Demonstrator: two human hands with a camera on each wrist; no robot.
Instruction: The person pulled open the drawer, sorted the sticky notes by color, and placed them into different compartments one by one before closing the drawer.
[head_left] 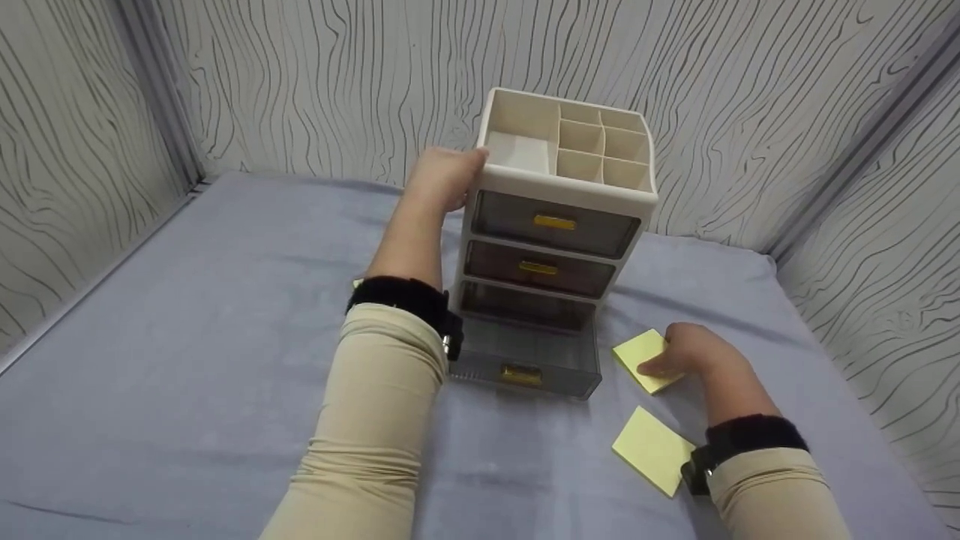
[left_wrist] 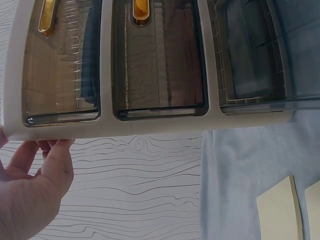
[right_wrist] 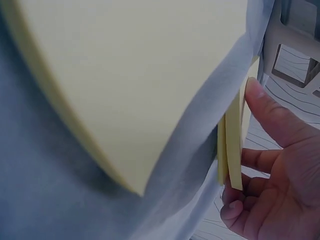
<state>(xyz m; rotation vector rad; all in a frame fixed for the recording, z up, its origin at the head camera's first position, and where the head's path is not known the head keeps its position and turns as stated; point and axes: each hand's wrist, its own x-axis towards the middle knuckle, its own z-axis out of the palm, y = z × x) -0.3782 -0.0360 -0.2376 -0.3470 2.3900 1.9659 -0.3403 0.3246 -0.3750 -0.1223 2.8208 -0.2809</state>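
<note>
Pinched between thumb and fingers of the right hand (head_left: 694, 352) is a yellow sticky-note pad (head_left: 643, 358); left of it, the cream plastic drawer organiser (head_left: 559, 225) is gripped at its top edge by the left hand (head_left: 442, 178).

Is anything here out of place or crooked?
Little stands out. The bottom drawer of the organizer is pulled out, while the two above are closed. Two yellow pads lie loose on the cloth; the right hand grips the farther one.

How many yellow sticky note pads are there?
2. One sticky note pad lies beside the open bottom drawer, gripped by the right hand; the other pad lies nearer, by the right wrist. More may be hidden.
</note>
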